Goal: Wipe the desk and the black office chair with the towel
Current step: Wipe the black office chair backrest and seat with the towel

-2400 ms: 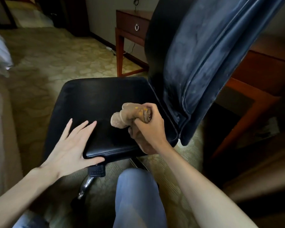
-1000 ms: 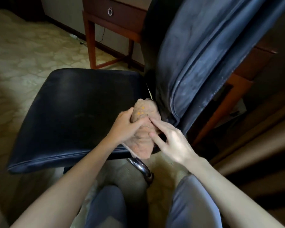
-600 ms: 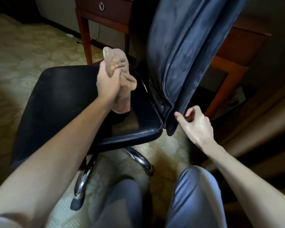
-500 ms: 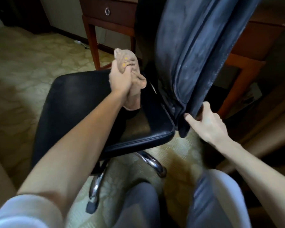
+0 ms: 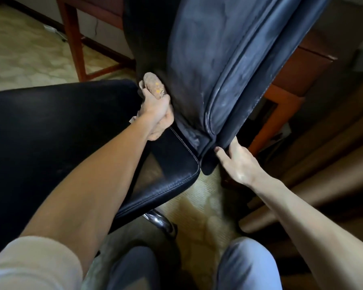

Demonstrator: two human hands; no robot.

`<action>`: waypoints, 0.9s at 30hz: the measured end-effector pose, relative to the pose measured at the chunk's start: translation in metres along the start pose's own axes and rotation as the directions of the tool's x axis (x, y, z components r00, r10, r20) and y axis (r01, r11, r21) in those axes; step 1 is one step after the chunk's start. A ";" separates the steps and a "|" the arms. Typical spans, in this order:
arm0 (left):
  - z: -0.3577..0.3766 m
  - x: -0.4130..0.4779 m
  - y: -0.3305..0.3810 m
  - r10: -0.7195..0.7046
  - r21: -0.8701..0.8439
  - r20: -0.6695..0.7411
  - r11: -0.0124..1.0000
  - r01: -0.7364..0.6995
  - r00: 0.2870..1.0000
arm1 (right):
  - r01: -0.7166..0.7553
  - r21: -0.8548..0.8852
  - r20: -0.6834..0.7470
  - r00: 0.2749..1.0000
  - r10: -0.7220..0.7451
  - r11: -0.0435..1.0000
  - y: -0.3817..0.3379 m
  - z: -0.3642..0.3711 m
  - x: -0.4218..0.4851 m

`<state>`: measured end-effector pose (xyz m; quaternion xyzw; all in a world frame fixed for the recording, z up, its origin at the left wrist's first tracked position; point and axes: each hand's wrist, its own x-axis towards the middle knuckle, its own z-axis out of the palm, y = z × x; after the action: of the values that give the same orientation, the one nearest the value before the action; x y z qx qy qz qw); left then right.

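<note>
One bunched tan towel [image 5: 154, 85] is pressing against the black office chair [image 5: 235, 84], low on its backrest [image 5: 197, 65] just above the seat [image 5: 61, 126]; our left hand [image 5: 158, 110] is clenching round it. Our right hand [image 5: 238, 163] is pinching the backrest's bottom edge, thumb [image 5: 219, 153] in front. Behind, the wooden desk [image 5: 300, 68] is standing.

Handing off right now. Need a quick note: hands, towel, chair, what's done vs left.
Left hand grips the bunched towel, pressing it low on the black office chair's backrest, just above the seat.
Right hand holds the backrest's bottom edge.
Desk stands behind the chair.
Done: cannot tell for desk or seat.
Left: backrest shows grey dusty streaks, likely needs wiping.
</note>
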<state>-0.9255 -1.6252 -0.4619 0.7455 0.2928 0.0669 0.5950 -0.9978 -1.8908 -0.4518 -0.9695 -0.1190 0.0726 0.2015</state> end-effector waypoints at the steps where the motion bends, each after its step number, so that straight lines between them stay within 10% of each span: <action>1: 0.003 -0.004 0.001 -0.001 0.047 0.004 0.999 0.000 1.000 | 0.009 0.009 0.005 1.000 -0.009 1.000 0.002 0.000 0.002; 15: 0.019 -0.120 -0.025 0.198 0.492 0.109 0.841 -0.227 0.974 | 0.046 0.086 0.009 0.999 -0.047 0.995 0.002 0.005 -0.006; 24: 0.017 -0.175 -0.059 0.152 0.169 0.477 0.951 -0.260 0.866 | 0.053 0.046 0.038 0.998 -0.055 0.998 -0.003 0.001 -0.017; 27: -0.003 -0.181 -0.055 0.212 0.232 0.378 0.920 -0.314 0.901 | 0.061 0.022 0.036 0.997 -0.061 0.998 -0.004 -0.001 -0.020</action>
<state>-1.0951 -1.7101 -0.4673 0.8570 0.0858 -0.0275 0.5075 -1.0172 -1.8928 -0.4472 -0.9618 -0.1515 0.0856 0.2113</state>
